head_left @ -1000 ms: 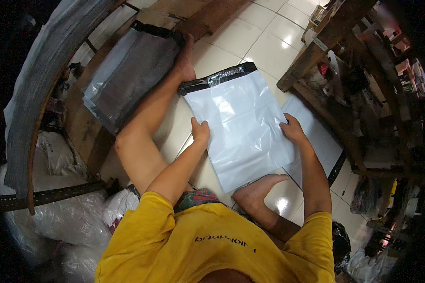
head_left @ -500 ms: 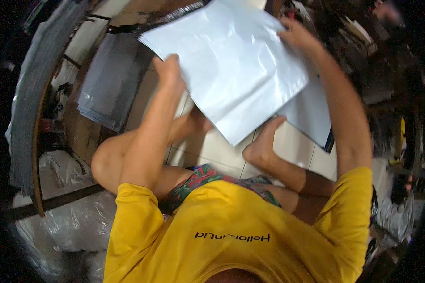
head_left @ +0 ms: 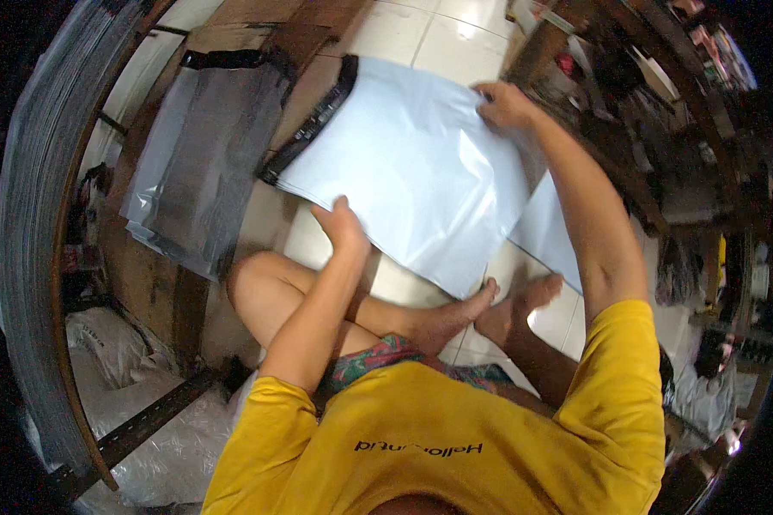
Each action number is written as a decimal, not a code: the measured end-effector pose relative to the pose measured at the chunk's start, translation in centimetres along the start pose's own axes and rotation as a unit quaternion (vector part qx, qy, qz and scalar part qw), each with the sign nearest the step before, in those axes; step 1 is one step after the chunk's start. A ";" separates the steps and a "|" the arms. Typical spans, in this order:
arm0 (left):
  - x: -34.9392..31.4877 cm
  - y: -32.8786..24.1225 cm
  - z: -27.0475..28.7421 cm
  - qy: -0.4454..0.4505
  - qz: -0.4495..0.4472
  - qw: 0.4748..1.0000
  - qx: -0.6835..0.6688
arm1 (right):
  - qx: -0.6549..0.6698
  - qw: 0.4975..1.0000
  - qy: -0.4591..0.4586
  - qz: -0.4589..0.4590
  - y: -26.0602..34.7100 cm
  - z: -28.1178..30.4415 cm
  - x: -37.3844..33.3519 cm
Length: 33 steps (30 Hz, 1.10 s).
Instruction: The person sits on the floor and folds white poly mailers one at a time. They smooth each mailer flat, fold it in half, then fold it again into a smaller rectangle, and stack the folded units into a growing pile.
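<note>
A stack of glossy white plastic mailing bags [head_left: 404, 172] is held up above the tiled floor, with a black strip [head_left: 313, 129] along its left end. My left hand [head_left: 343, 227] is closed on the near edge of the stack, its thumb on top and the other fingers hidden beneath. At the far right edge, my right hand [head_left: 507, 107] grips the same bags, its fingers partly hidden. Below the right side of the stack lies another white sheet-like bag [head_left: 548, 225], mostly covered by the stack and my right forearm.
Grey translucent plastic bags [head_left: 202, 163] with a black end strip lie on brown cardboard [head_left: 150, 287] to the left. A tall pile of grey sheets [head_left: 39, 215] stands at the far left. Clear-wrapped bundles [head_left: 159, 421] sit below it. Cluttered wooden shelving [head_left: 627, 163] lines the right.
The held stack has come nearer to me and turned, so its black strip shows more fully at the left. Both hands have moved nearer with it, still gripping.
</note>
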<state>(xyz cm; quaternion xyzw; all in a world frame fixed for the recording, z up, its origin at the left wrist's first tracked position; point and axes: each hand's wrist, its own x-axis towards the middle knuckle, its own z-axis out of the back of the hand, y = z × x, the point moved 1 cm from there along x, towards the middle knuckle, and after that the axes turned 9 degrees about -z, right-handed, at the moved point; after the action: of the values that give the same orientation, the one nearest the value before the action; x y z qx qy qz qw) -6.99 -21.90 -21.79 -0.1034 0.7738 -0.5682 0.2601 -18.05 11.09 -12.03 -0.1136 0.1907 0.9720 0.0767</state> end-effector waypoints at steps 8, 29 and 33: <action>0.5 5.4 2.7 0.008 0.087 0.967 0.241 | -0.012 0.989 0.124 -0.085 -6.4 -8.8 2.9; 8.0 2.0 4.4 -0.039 0.210 0.965 0.155 | -0.007 0.997 0.059 -0.048 -2.4 -12.1 9.6; 8.7 1.3 3.7 0.007 0.226 0.956 0.186 | -0.077 0.988 0.034 -0.130 3.1 -12.7 9.5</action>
<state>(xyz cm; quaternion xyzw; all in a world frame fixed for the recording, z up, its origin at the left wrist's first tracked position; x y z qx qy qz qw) -12.27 -28.46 -26.29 0.1279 0.6595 -0.6292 0.3909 -25.35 4.37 -24.73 -0.1756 0.1014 0.9613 0.1867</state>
